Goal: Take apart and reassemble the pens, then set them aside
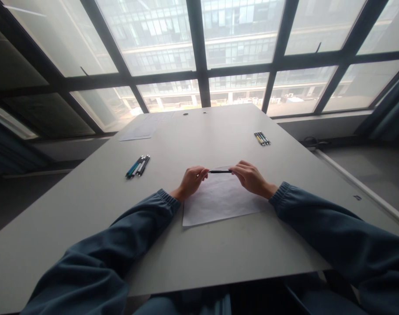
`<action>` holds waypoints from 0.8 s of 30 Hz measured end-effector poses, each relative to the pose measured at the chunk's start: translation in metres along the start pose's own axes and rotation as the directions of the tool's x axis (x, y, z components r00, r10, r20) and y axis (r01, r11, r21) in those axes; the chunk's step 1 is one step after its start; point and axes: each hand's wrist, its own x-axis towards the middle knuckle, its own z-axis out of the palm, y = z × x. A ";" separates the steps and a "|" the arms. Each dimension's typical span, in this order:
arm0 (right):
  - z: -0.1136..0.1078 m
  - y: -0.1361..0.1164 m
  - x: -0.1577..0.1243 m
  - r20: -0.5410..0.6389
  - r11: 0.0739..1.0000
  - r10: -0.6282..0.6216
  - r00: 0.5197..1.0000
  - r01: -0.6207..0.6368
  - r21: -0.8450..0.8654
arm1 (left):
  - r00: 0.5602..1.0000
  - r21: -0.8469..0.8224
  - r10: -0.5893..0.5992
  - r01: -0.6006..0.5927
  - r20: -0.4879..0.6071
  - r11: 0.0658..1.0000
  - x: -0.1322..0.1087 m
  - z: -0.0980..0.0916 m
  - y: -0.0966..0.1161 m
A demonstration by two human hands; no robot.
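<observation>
Between my two hands a dark pen [220, 171] is held level above a sheet of white paper [222, 203]. My left hand [192, 180] pinches the pen's left end, which shows a lighter tip. The right end sits in the closed fingers of my right hand [250, 177]. The paper lies flat on the table in front of me, its far part partly behind the pen and hands. Whether the pen is capped is too small to tell.
On the white table [212, 135], a bunch of blue, white and black pens [138, 166] lies to the left. Several pens with yellow and dark barrels [262, 138] lie at the far right. More paper sheets [142, 127] rest at the far left, before large windows [238, 48].
</observation>
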 end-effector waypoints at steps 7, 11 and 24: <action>-0.001 -0.001 0.000 0.004 1.000 0.007 1.000 -0.007 0.014 | 0.999 -0.034 0.035 -0.035 -0.021 0.999 0.001 0.000 0.001; -0.001 -0.001 0.001 -0.004 1.000 0.010 1.000 -0.010 0.024 | 0.997 -0.037 0.062 -0.064 -0.052 0.997 0.002 0.000 0.002; -0.003 -0.001 0.002 0.015 0.999 0.020 1.000 -0.021 0.039 | 0.982 -0.082 0.146 -0.156 -0.119 0.984 0.001 0.002 0.002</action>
